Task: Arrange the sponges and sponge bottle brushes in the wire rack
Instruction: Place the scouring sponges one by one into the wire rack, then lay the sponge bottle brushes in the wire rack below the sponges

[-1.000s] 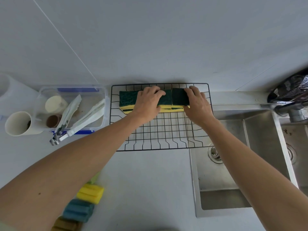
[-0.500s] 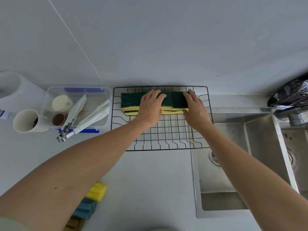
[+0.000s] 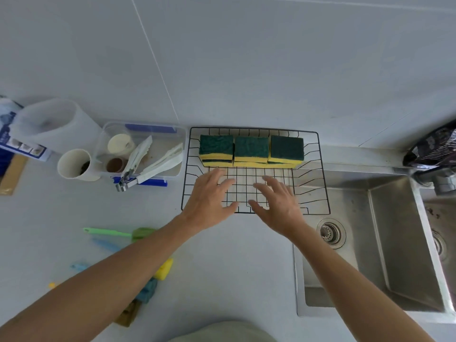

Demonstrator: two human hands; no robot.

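Note:
A black wire rack [image 3: 318, 169] sits on the counter against the wall. Along its back edge lie stacked green-and-yellow sponges [image 3: 251, 150] in three side-by-side piles. My left hand [image 3: 209, 198] and my right hand [image 3: 277, 203] hover over the rack's front half, fingers spread, holding nothing. On the counter to the left lie sponge bottle brushes: a green one [image 3: 111, 232], and yellow [image 3: 164, 269], blue [image 3: 147, 290] and brown [image 3: 128, 314] sponge heads partly hidden under my left forearm.
A clear plastic box [image 3: 143, 129] with white tongs and small cups stands left of the rack, with a white cup [image 3: 74, 165] and a white jug [image 3: 49, 124] beyond. A steel sink [image 3: 394, 243] lies to the right, with a tap [image 3: 434, 181] at its back.
Both hands have let go of the sponges and pulled back toward me over the rack's front half. The sponges now show uncovered in three piles.

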